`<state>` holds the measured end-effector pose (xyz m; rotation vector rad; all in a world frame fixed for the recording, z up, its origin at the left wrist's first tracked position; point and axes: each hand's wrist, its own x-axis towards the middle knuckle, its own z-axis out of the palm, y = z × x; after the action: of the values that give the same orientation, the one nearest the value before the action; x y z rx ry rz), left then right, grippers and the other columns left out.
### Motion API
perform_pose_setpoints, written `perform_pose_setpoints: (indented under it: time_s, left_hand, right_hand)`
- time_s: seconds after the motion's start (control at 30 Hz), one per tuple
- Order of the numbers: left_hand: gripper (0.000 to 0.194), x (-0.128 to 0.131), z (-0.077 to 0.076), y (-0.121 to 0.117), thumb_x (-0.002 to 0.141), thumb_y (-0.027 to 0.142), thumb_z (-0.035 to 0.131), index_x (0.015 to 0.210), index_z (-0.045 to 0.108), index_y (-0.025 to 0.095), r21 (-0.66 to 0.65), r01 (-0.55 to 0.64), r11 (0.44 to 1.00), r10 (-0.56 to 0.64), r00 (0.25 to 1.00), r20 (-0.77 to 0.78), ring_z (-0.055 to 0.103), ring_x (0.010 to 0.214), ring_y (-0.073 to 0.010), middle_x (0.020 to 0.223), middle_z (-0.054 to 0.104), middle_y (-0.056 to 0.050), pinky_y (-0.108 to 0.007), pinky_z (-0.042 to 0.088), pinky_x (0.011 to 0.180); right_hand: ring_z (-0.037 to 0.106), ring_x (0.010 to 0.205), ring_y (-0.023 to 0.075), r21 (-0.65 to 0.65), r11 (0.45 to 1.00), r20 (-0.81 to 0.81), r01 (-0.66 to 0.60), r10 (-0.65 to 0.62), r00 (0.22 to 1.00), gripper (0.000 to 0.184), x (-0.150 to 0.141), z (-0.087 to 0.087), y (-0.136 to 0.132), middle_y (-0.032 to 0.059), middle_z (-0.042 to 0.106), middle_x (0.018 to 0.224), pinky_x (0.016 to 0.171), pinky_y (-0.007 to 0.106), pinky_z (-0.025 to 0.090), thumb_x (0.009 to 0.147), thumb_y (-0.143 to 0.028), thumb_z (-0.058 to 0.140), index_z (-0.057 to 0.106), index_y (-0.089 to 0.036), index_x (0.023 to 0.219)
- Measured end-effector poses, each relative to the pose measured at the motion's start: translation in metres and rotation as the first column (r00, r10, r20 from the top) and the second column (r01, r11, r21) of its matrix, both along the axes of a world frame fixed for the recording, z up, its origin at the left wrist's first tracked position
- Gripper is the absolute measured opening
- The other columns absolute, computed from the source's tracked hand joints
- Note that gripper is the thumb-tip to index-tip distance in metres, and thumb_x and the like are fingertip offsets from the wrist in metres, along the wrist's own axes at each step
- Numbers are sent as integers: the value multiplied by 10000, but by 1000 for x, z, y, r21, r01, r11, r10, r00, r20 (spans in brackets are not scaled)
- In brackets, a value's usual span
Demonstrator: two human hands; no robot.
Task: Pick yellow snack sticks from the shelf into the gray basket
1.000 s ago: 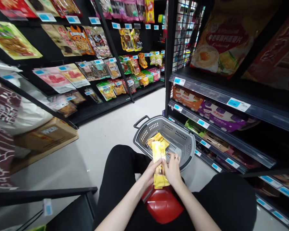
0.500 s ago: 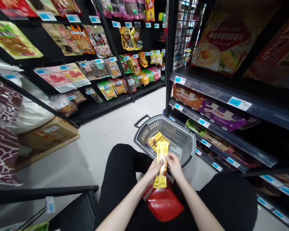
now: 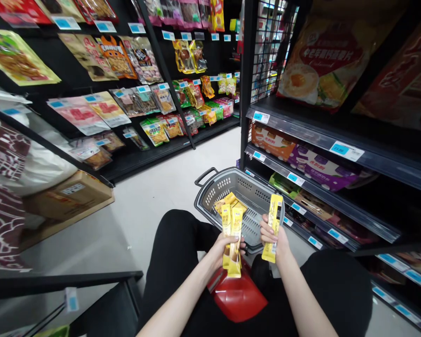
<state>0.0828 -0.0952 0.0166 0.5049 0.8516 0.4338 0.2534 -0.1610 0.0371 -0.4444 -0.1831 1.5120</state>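
Two long yellow stick packets [image 3: 235, 234] are pinched side by side in my left hand [image 3: 220, 249], thumb across their front. My right hand [image 3: 279, 239] is closed on another yellow stick packet [image 3: 275, 213], held upright over the right rim of the grey basket [image 3: 265, 194]. More yellow packets [image 3: 221, 203] lie in the left part of the basket, partly hidden behind the ones I hold in my left hand. Below my hands, a glossy red package [image 3: 241, 297] rests between my legs.
Shelves with boxed cups [image 3: 323, 166] and large bags [image 3: 331, 61] stand close on the right. Racks of snack bags [image 3: 154, 131] line the left and back. A cardboard box [image 3: 68, 199] sits on the floor [image 3: 150, 192] at left.
My hands were together on the bundle of yellow packets. Now they are apart: my right hand has moved right with one packet, while my left keeps two, fanned slightly.
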Motion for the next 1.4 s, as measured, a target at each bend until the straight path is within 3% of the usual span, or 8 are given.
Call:
perform_pose_setpoints:
  time_s: [0.17, 0.33, 0.43, 0.7, 0.87, 1.2, 1.33, 1.4]
  left_hand:
    - [224, -3, -2, 2, 612, 81, 636, 831, 588, 79, -40, -33, 999, 36, 995, 91, 632, 594, -178, 705, 673, -84, -333, 554, 566]
    - [464, -2, -2, 3, 634, 59, 639, 1083, 545, 131, -43, -55, 998, 64, 968, 244, 619, 964, -250, 988, 671, -114, -389, 528, 787]
    - [524, 0, 0, 2, 633, 68, 647, 1139, 519, 121, -52, -44, 998, 54, 973, 223, 633, 936, -261, 977, 677, -128, -391, 528, 784]
    - [441, 0, -6, 1, 593, 87, 682, 1022, 589, 57, 27, -19, 999, 14, 987, 160, 669, 675, -245, 756, 700, -128, -373, 544, 676]
    - [400, 2, -4, 1, 569, 115, 714, 954, 626, 54, 97, -53, 994, 41, 992, 116, 666, 677, -252, 744, 700, -128, -357, 537, 650]
    - [405, 4, -5, -1, 502, 151, 791, 869, 650, 53, 206, -42, 978, 39, 999, 20, 662, 682, -232, 762, 702, -123, -310, 516, 652]
    - [367, 1, -4, 2, 572, 213, 762, 873, 623, 57, 134, -18, 991, 12, 999, 42, 655, 632, -240, 735, 693, -141, -329, 518, 567]
    - [356, 1, -3, 3, 591, 214, 747, 880, 606, 62, 115, 6, 993, -11, 999, 42, 652, 607, -241, 723, 690, -143, -334, 517, 536]
  right_hand:
    - [314, 375, 44, -223, 937, 396, 269, -165, 903, 158, -4, -18, 13, -65, 414, 498, 365, 155, 278, 686, -309, 591, 513, -172, 699]
    - [521, 547, 144, -179, 847, 912, 501, -48, 407, 287, -11, -33, 16, 16, 570, 575, 519, 250, 418, 659, -448, 572, 556, -165, 619]
    - [569, 550, 169, -160, 877, 960, 454, 31, 278, 267, -24, -32, 12, 41, 619, 599, 523, 262, 434, 683, -418, 564, 599, -154, 691]
    - [627, 629, 184, -147, 924, 983, 354, 95, 158, 255, -50, -27, 12, 59, 664, 672, 624, 281, 482, 771, -379, 509, 649, -166, 748]
    - [591, 683, 175, 26, 912, 998, 410, -2, -59, 221, -49, -18, 10, 56, 639, 748, 660, 283, 456, 761, -375, 539, 633, -178, 800]
    - [513, 576, 133, -91, 900, 898, 426, -111, 426, 245, -53, -41, 18, -11, 551, 620, 556, 243, 420, 705, -422, 570, 524, -182, 698]
    - [438, 449, 95, -135, 848, 764, 512, -240, 599, 260, -37, -29, 18, -44, 489, 578, 429, 208, 350, 753, -464, 510, 470, -207, 741]
    - [326, 355, 66, -162, 892, 589, 423, -256, 766, 208, -27, -18, 15, -71, 429, 526, 361, 189, 265, 742, -404, 524, 437, -215, 728]
